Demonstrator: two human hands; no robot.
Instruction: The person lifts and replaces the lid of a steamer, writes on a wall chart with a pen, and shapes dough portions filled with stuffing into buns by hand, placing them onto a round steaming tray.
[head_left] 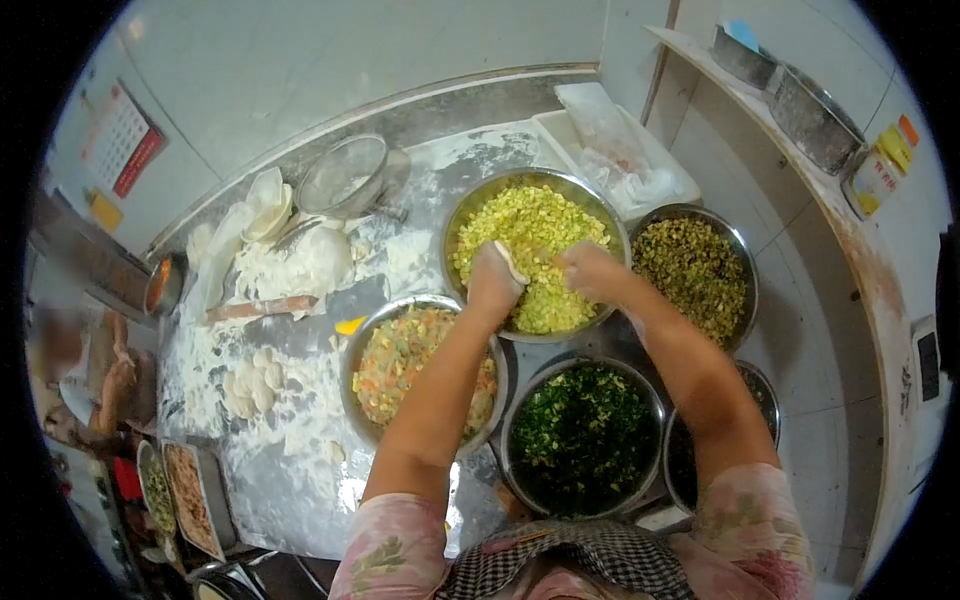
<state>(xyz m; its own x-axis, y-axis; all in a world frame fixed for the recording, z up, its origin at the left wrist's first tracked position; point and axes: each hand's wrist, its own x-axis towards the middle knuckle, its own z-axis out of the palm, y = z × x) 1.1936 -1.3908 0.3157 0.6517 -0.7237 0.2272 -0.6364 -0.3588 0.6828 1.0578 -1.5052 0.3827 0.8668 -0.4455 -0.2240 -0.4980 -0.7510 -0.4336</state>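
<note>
Currently, the left hand (493, 284) grips a piece of dough (512, 264) over the large metal bowl (528, 175) of yellow-green filling (540, 213) on the desk (270, 495); the right hand (593, 273) is over the same bowl, fingers bent, though whether it pinches anything I cannot tell.

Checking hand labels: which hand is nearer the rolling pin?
Left. Left hand is over the bowl of yellow-green mix, rolling pin off to its left; right hand is over the same bowl, farther away.

Calendar (122, 143) and jar (880, 172) print unreadable
</note>
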